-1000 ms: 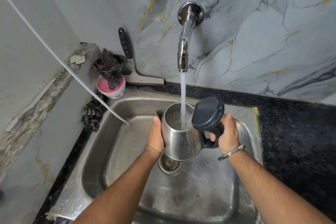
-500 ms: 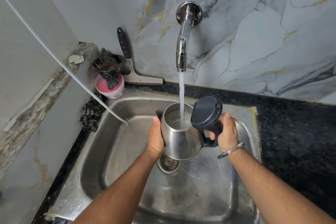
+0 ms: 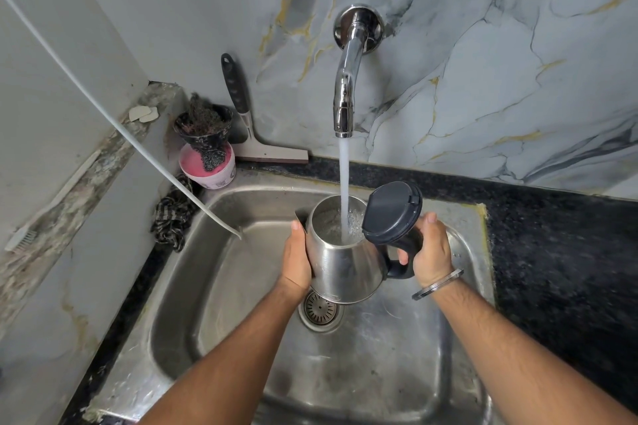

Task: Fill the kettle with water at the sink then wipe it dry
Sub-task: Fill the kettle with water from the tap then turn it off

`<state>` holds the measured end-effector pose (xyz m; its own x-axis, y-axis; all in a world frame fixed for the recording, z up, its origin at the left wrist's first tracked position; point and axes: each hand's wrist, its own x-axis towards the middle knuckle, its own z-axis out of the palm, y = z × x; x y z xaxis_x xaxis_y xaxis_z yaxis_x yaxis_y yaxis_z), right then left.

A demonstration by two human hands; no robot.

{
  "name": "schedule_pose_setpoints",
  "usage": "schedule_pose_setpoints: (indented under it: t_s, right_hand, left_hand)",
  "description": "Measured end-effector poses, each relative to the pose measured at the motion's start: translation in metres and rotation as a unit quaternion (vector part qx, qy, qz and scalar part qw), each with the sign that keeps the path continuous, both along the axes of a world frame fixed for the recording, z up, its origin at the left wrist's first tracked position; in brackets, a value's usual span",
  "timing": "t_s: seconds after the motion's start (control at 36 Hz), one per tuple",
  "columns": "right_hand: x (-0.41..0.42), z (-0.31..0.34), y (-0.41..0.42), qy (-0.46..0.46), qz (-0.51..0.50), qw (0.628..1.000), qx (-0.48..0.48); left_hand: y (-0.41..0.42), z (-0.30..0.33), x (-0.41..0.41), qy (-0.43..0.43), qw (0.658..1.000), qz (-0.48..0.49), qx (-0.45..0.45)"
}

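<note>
A steel kettle [image 3: 341, 269] hangs above the sink [image 3: 221, 286], its dark lid [image 3: 392, 210] flipped up to the right. Water streams from the chrome wall tap [image 3: 347, 93] straight into the kettle's open mouth. My left hand [image 3: 297, 259] presses flat against the kettle's left side. My right hand [image 3: 429, 250] is wrapped round the dark handle on the right. The kettle's base hovers just above the drain [image 3: 319, 309].
A pink tub [image 3: 209, 166] with a black scrubber holder stands at the sink's back left corner, beside a squeegee [image 3: 255, 134] leaning on the marble wall. A checked cloth [image 3: 171, 217] lies on the left rim. A white hose [image 3: 138, 145] runs into the basin. Dark counter [image 3: 559, 259] lies right.
Nothing has visibly moved; the kettle stays under the running tap with both hands in the same grip while water keeps pouring in.
</note>
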<state>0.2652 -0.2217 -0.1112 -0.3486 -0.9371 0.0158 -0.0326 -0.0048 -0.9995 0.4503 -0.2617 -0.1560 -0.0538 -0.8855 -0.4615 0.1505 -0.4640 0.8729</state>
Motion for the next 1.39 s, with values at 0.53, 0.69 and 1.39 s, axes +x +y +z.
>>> schedule_pose_setpoints:
  t_s: [0.53,0.69,1.39]
  right_hand:
    - [-0.008,0.002,0.002,0.023,-0.028,0.999,-0.006]
    - [-0.010,-0.003,0.002,0.006,-0.023,1.000,-0.009]
    - [-0.006,-0.006,0.005,0.009,-0.021,1.000,-0.009]
  left_hand:
    - [-0.002,-0.004,-0.010,0.006,0.999,-0.001,-0.036]
    - [-0.002,-0.007,-0.010,-0.003,1.000,-0.008,-0.024]
    - [0.000,-0.011,-0.004,-0.015,1.000,-0.001,-0.010]
